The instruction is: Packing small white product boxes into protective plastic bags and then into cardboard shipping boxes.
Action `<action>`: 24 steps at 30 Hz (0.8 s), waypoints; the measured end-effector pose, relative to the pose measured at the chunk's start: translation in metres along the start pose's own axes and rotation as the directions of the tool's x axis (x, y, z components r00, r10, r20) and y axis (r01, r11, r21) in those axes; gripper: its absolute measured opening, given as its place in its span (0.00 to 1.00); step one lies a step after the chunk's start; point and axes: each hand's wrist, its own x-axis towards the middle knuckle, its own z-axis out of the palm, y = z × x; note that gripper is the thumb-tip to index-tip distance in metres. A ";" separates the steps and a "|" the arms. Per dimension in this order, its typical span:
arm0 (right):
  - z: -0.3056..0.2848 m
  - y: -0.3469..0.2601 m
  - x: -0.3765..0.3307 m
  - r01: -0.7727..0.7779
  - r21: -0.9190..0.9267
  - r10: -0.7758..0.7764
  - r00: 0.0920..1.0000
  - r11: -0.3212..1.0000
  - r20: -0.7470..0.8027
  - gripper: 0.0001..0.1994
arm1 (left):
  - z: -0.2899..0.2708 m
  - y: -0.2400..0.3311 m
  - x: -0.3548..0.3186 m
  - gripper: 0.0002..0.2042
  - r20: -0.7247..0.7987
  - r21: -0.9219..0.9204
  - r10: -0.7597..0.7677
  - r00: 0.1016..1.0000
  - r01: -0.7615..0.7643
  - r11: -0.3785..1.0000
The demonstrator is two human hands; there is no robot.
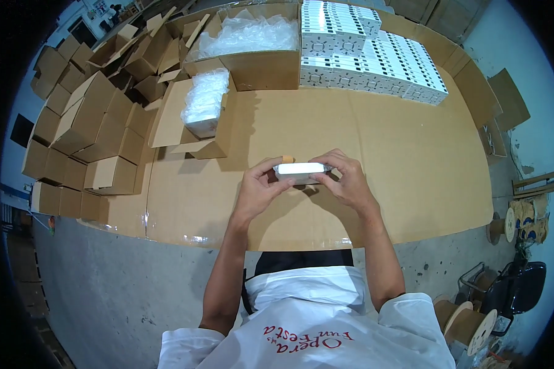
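**Head view: small white box held over the desk**

Head camera: a small white box (pixel 300 171) is gripped at both ends, the left hand (pixel 260 186) and right hand (pixel 349 179) closed on it, above the cardboard-covered desk (pixel 381 160). Stacked white boxes (pixel 369 55) are seen at the far edge, an open carton of plastic-wrapped pieces (pixel 204 101) to the left.

The person wears a white short-sleeved shirt (pixel 314 332) with red lettering across the chest, both forearms bare below the sleeves, and a tan covering (pixel 287 159) on one left fingertip.
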 end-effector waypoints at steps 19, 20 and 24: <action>0.132 -0.075 0.123 0.041 0.450 -0.004 0.997 0.892 -0.081 0.10 | -0.066 0.011 -0.051 0.18 -0.332 0.376 0.109 0.937 0.026 0.926; 0.146 -0.076 0.135 0.044 0.487 -0.019 0.998 0.872 -0.056 0.10 | -0.071 0.013 -0.052 0.17 -0.321 0.387 0.105 0.941 0.029 0.922; 0.196 -0.084 0.169 0.054 0.643 -0.044 0.999 0.764 -0.032 0.08 | -0.082 0.021 -0.054 0.13 -0.310 0.413 0.093 0.946 0.046 0.910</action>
